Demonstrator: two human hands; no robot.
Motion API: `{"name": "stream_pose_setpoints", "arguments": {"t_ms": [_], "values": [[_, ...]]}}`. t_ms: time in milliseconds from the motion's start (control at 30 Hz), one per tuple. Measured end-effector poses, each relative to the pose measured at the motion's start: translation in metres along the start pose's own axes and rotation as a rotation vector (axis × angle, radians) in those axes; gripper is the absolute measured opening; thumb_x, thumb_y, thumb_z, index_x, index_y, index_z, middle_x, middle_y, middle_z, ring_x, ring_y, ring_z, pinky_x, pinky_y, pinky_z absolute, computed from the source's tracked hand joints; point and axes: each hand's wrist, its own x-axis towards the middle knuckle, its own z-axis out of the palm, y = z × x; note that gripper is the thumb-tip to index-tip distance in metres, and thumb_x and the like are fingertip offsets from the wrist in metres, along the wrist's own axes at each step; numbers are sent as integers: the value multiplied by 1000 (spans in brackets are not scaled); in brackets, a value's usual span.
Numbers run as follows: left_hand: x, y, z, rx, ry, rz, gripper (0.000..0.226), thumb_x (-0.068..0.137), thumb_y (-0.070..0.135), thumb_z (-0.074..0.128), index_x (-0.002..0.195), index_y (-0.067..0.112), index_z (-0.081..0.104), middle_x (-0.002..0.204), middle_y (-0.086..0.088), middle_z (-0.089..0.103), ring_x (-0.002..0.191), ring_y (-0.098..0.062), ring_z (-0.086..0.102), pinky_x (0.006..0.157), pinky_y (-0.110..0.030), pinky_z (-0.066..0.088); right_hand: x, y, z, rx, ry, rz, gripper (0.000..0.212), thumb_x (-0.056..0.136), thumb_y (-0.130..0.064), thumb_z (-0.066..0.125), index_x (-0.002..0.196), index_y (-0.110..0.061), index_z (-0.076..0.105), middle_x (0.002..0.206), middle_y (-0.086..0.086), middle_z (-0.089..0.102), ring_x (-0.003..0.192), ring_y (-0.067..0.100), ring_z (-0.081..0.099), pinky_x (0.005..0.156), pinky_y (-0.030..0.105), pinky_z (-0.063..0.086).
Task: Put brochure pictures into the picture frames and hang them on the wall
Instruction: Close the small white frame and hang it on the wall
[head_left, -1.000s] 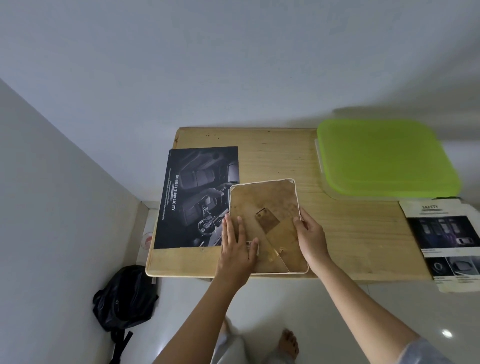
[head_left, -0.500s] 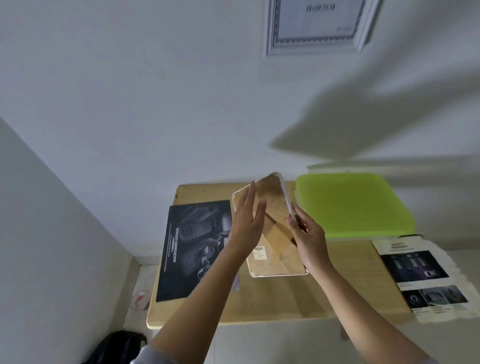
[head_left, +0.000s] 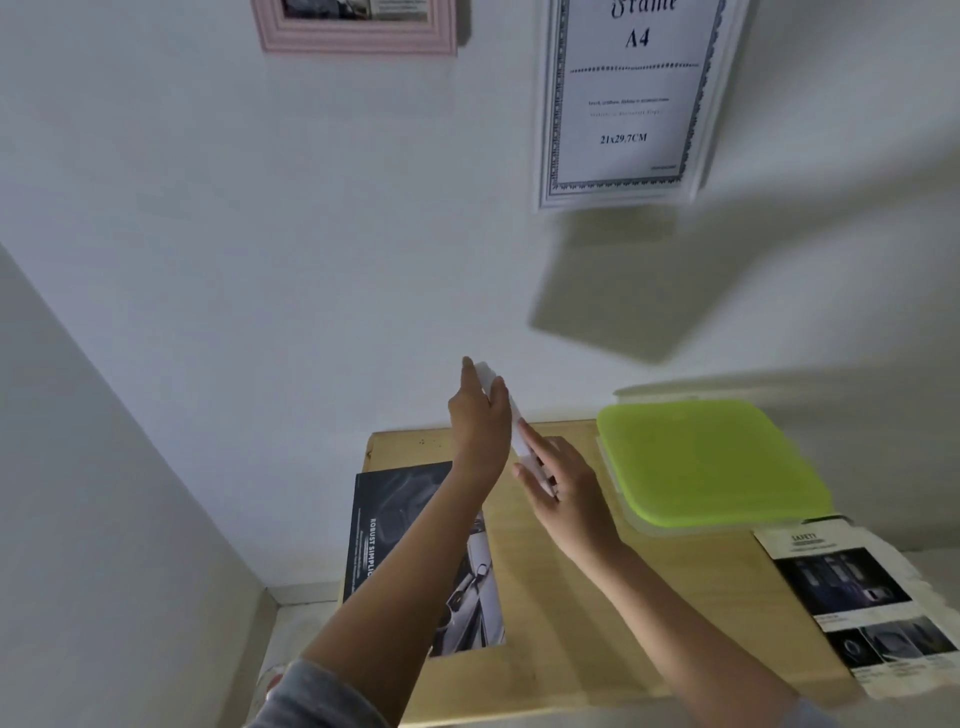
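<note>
1. Currently I have the picture frame raised above the table, seen edge-on between both hands.
2. My left hand pinches its upper end, with the thumb over the edge. My right hand grips the lower end.
3. Its long axis slants up toward the wall, and the left hand is higher and nearer the wall.
4. I judge the hanging spot to be straight above, on the bare wall below the pink frame and beside the A4 frame.
</note>
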Motion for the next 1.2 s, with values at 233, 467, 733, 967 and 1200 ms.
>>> {"name": "stream_pose_setpoints", "arguments": {"t_ms": [233, 467, 733, 967, 1200], "values": [[12, -28, -56, -159, 183, -123, 48, 97, 21, 46, 143, 12, 33, 124, -8, 59, 109, -19, 58, 90, -21, 44, -12, -7, 40, 162, -225, 33, 39, 92, -19, 55, 130, -16, 51, 121, 0, 58, 107, 1, 56, 95, 17, 45], [29, -50, -107, -356, 264, -147, 41, 93, 26, 54, 132, 16, 49, 115, -8, 65, 97, -25, 66, 87, -41, 54, 16, 5, 41, 100, -11, 146, 30, 90, -5, 53, 120, -10, 57, 112, 5, 61, 101, 16, 60, 92, 31, 50], [40, -10, -76, -557, 168, -117, 30, 90, 21, 59, 119, 16, 61, 87, 2, 69, 67, -7, 66, 65, -21, 56, 58, 8, -2, 410, 133, 440, 31, 96, -13, 46, 125, -21, 52, 99, -7, 60, 77, -6, 55, 63, 2, 40], [70, 81, 13, -667, -49, -4, 30, 91, 22, 57, 121, 21, 59, 78, 7, 71, 67, -13, 68, 63, -27, 57, 112, 43, -105, 590, 399, 414, 29, 91, -4, 51, 112, -22, 60, 91, 8, 53, 79, 10, 51, 61, 8, 43], [101, 194, 137, -617, -269, 258, 37, 97, 20, 44, 133, 26, 46, 82, 5, 71, 76, -10, 68, 76, -32, 58, 186, 90, -254, 629, 614, 204, 33, 88, 3, 50, 108, -22, 60, 87, -8, 58, 77, -3, 51, 75, 7, 41]]}}
